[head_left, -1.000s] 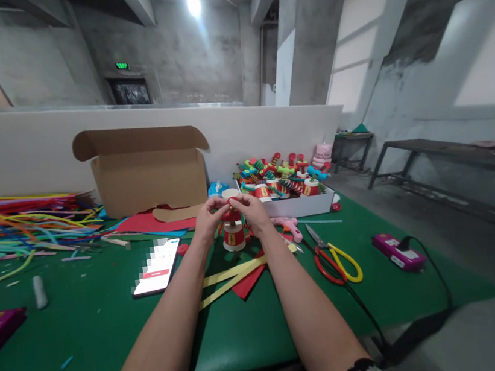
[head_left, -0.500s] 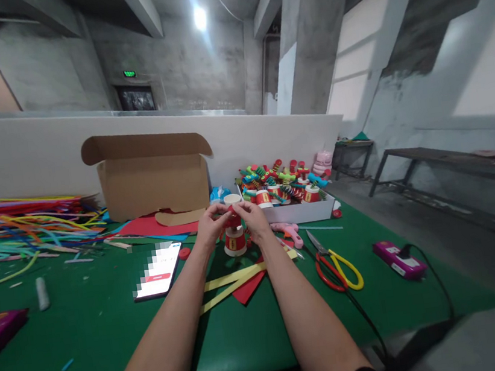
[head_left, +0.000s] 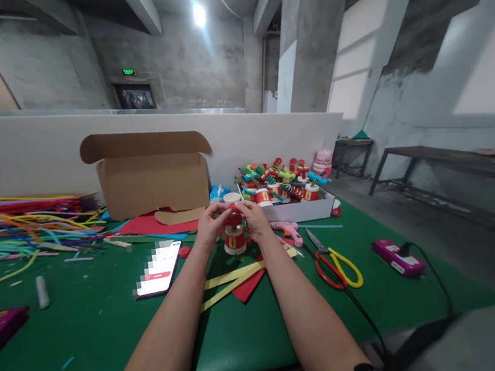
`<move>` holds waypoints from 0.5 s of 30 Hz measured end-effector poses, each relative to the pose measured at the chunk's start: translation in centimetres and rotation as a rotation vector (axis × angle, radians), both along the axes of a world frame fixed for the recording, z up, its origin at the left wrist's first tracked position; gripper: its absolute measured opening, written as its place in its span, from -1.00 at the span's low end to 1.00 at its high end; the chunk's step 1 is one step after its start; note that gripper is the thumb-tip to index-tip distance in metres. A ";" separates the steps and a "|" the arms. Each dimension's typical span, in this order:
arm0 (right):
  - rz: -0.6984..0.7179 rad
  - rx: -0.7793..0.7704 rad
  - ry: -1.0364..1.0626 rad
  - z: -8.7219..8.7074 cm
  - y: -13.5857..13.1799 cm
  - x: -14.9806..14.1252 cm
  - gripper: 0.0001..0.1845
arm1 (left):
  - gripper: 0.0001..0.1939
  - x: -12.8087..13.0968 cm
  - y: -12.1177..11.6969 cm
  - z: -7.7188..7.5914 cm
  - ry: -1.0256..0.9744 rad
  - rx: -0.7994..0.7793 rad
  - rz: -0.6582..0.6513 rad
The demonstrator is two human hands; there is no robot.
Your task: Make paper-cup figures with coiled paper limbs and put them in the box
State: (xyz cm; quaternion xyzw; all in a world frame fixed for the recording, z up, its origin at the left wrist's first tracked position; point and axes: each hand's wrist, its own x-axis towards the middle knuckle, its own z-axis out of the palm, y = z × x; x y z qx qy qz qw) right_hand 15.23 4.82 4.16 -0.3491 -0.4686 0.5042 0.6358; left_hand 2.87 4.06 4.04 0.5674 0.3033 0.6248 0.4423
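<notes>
A small red round piece [head_left: 233, 209] is pinched between the fingertips of my left hand [head_left: 211, 225] and my right hand [head_left: 255, 219]. Directly below it stands a red-and-white paper cup [head_left: 235, 242] with a yellow mark, upside down on the table. Whether the red piece touches the cup's top cannot be made out. Just behind my fingers shows the rim of a white cup [head_left: 232, 198]. Yellow paper strips [head_left: 232, 277] and a red paper piece [head_left: 248, 287] lie between my forearms. Near my left wrist sits a red cap [head_left: 184, 252].
A white box [head_left: 299, 211] of colourful cup figures stands behind right. Nearby lie a pink glue gun [head_left: 290, 231], scissors [head_left: 335, 266] and a purple power strip [head_left: 399, 260]. To the left are a phone [head_left: 158, 270], bundled coloured strips [head_left: 29, 229] and a cardboard box [head_left: 156, 182].
Both hands keep their grip on the red piece, with only very slight finger movement. The rest of the table looks the same.
</notes>
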 end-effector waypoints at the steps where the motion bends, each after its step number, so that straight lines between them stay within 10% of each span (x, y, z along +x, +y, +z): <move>1: 0.001 -0.004 0.001 0.0 0.0 0.0 -0.75 | -0.62 0.0 0.0 0.0 -0.007 -0.002 -0.003; 15: 0.041 -0.011 0.003 -0.5 0.5 0.0 -0.66 | -0.66 -0.1 0.3 -0.5 -0.055 -0.015 -0.028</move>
